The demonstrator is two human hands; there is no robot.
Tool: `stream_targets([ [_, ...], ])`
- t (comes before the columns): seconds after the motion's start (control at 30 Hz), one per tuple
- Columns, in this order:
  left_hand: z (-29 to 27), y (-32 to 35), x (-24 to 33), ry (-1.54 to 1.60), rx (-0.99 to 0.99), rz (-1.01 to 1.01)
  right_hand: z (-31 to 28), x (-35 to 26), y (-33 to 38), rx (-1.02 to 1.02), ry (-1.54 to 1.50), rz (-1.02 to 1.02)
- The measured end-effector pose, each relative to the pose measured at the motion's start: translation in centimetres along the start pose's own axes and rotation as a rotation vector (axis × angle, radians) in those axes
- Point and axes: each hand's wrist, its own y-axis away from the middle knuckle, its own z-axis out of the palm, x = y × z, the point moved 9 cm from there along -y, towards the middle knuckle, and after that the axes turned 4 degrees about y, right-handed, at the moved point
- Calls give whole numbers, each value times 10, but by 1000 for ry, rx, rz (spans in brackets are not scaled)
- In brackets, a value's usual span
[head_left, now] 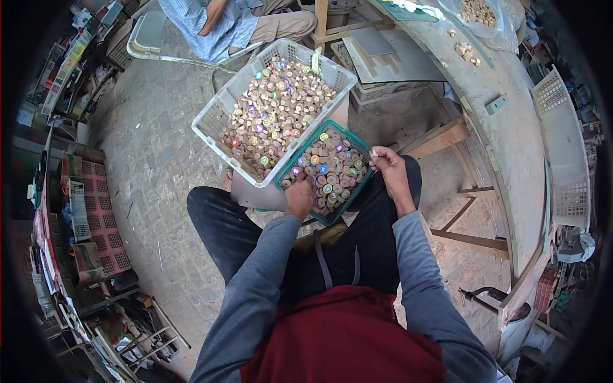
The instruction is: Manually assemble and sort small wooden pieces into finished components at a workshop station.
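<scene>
A green plastic basket [348, 131] rests at my lap, full of small round wooden pieces [332, 156], some with coloured faces. My left hand [299, 196] reaches over its near left side, fingers curled down among the pieces; what they hold, if anything, is hidden. At the basket's right rim my right hand [391, 169] is raised, thumb and fingertips pinched on a small pale wooden piece [374, 155]. Just beyond stands a larger white plastic crate [214, 120], holding a heap of similar wooden pieces, several with coloured faces.
Another person [220, 29] sits beyond the crate. A long worktable [488, 127] curves along the right, with a bag of wooden pieces [477, 13] at its far end. A black clamp [488, 297] sticks out from its near edge. Red crates [102, 210] line the left.
</scene>
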Motion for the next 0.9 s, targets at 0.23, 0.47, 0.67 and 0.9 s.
stream_targets([
  [0.23, -14, -3, -15, 650, -258, -295, 4, -1, -3, 10, -128, -39],
  [0.47, -93, 22, 9, 1539, -392, -561, -4, 5, -2, -50, -60, -37],
  [0.67, -90, 31, -41, 1549, -380, -535, 5, 3, -3, -37, -21, -18],
  [0.9, -106, 19, -20, 1739, -456, -478, 5, 8, -4, -11, 13, 37],
])
